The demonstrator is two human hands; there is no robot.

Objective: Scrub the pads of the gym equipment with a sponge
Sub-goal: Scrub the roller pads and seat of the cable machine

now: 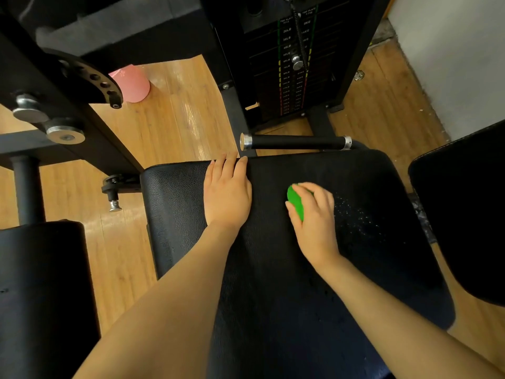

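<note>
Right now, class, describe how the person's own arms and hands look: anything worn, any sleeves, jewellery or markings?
Both forearms are bare with no sleeves in view. The left hand and the right hand wear no gloves, and no rings, watch or wristbands show. Fingernails look short and unpainted. No markings are visible.

Handle bar (296, 142) just beyond seat pad (369, 242)

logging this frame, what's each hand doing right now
Left hand: open, flat on the black leather seat pad.
Right hand: gripping the green sponge.
</note>
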